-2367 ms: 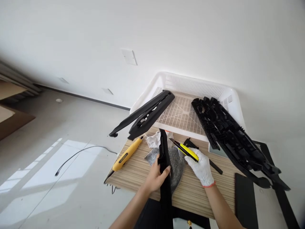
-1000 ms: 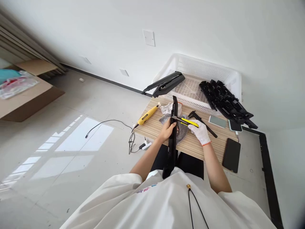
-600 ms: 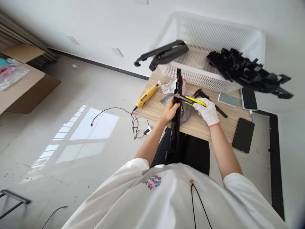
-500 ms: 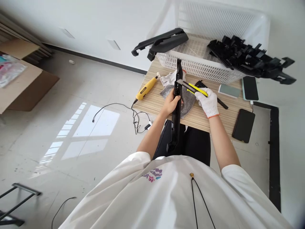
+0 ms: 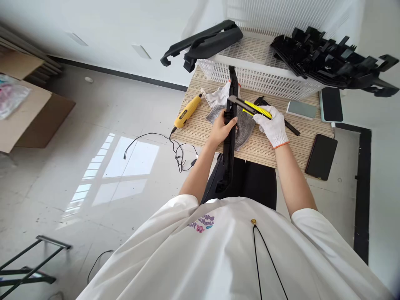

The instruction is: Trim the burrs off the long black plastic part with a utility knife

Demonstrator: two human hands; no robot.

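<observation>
My bare left hand (image 5: 221,128) is wrapped round the middle of a long black plastic trim part (image 5: 229,146), which stands lengthwise over the table edge and my lap. In my gloved right hand (image 5: 272,125) is a yellow and black utility knife (image 5: 256,109). Its blade points left and lies over the upper part of the trim; I cannot tell whether it touches. Under the left hand lies a grey cloth (image 5: 246,129), with a white glove (image 5: 217,96) just beyond it. A thin black strip (image 5: 292,128) rests right of the gloved hand.
A white plastic basket (image 5: 262,79) at the back carries black trim pieces (image 5: 215,41) on its left rim and a pile of black parts (image 5: 325,58) at right. A yellow corded tool (image 5: 188,111) lies left on the table. Phones (image 5: 321,156) lie at right.
The view has shifted slightly. Both hands keep their grip, and the knife blade remains over the upper part of the trim, little changed in place.
</observation>
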